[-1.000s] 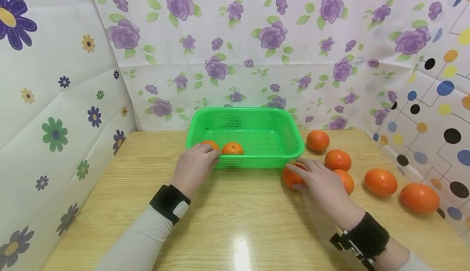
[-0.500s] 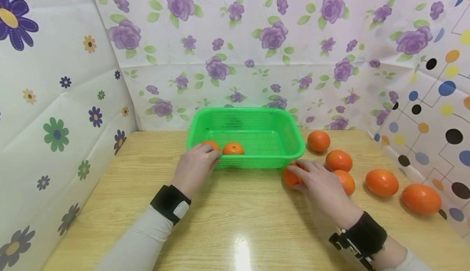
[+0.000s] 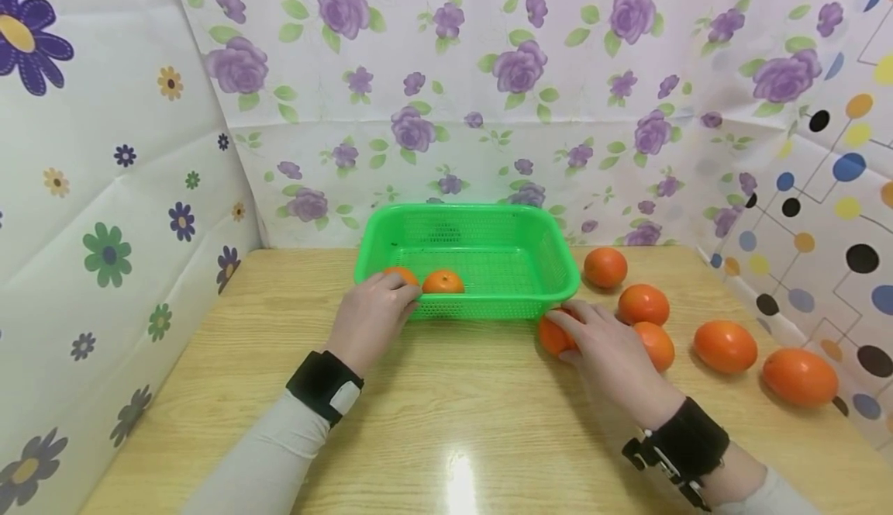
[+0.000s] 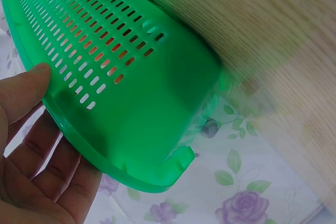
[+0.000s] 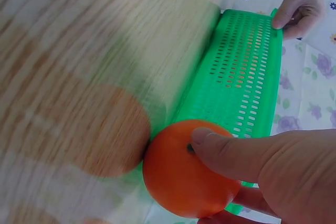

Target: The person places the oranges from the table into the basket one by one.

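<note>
A green plastic basket (image 3: 488,307) with slotted walls stands at the back of the table. My left hand (image 3: 373,309) grips its front rim near the left corner. In the left wrist view, the thumb presses the basket's outer wall (image 4: 157,114) and the fingers curl over the rim. Two oranges show inside the basket, one of them an orange (image 3: 443,282) behind the front wall, the other partly covered by my left hand. My right hand (image 3: 607,344) holds another orange (image 5: 184,182) beside the basket's front right corner, thumb by its green stem and fingers round the far side.
Several loose oranges lie on the wooden table (image 3: 432,406) to the right: an orange (image 3: 605,268) beside the basket, an orange (image 3: 643,305) nearer, and an orange (image 3: 799,378) farthest right. One orange (image 3: 656,346) is partly behind my right hand. Patterned sheets (image 3: 446,73) enclose the table.
The right wrist has shifted very slightly to the left, with the hand still on the same orange. The left hand and the basket stay in place.
</note>
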`<state>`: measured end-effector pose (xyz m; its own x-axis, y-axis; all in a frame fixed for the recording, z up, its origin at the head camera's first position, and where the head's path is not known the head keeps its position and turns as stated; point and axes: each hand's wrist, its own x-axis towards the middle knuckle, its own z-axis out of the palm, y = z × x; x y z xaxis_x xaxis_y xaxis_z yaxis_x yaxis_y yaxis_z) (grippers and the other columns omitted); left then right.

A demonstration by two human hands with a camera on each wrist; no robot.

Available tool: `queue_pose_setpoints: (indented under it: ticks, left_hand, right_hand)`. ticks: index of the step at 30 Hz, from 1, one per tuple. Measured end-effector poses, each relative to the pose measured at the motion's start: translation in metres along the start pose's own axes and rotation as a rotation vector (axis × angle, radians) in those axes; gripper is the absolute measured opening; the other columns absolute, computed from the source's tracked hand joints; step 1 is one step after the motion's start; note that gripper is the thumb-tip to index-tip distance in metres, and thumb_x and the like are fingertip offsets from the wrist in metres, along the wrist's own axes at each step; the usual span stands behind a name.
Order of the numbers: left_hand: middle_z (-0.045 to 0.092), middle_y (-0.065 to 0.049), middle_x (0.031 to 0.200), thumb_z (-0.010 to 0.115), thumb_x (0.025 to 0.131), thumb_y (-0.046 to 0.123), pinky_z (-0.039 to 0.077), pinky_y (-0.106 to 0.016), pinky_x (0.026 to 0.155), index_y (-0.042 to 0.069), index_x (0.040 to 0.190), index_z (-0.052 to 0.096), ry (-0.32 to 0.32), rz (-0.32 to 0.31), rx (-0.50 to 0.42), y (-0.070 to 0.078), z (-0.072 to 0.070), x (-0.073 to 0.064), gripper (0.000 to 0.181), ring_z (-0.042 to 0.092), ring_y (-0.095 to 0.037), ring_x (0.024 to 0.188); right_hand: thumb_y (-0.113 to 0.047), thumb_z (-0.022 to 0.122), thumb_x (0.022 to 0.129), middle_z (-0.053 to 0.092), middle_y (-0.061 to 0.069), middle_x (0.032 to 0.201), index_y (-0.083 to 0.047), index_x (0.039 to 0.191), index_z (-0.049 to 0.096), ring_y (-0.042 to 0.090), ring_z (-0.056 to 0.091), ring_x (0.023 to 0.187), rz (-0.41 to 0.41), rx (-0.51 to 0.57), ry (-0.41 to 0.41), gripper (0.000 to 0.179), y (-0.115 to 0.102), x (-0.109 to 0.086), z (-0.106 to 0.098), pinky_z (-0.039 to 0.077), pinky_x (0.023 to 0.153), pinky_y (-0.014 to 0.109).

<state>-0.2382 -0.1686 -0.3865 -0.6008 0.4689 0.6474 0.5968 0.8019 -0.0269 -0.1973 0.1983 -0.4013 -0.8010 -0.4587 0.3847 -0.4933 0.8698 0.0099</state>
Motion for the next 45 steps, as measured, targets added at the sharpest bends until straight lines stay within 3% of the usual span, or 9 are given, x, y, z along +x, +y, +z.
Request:
queue_pose_setpoints:
  ticks: [21,45]
  left_hand:
    - [0.065,0.003,0.093,0.077,0.087,0.019,0.051,-0.028,0.077,0.016,0.096,0.075,0.008,0.003,-0.003,-0.0004,-0.0001,-0.0004,0.01,0.06,-0.018,0.089]
    - [0.064,0.003,0.093,0.077,0.087,0.019,0.051,-0.028,0.077,0.016,0.097,0.075,0.005,0.006,0.001,-0.0002,-0.0003,-0.0006,0.011,0.06,-0.018,0.089]
  right_hand:
    - [-0.023,0.086,0.075,0.055,0.005,0.133,-0.019,0.134,0.063,0.026,0.055,0.109,-0.008,0.01,0.005,0.063,-0.0017,0.0032,0.0007,0.05,0.084,0.044]
    - [-0.025,0.084,0.078,0.053,0.002,0.135,-0.022,0.134,0.062,0.024,0.05,0.118,0.006,0.038,0.055,0.061,-0.0023,-0.0042,0.0075,0.05,0.085,0.044]
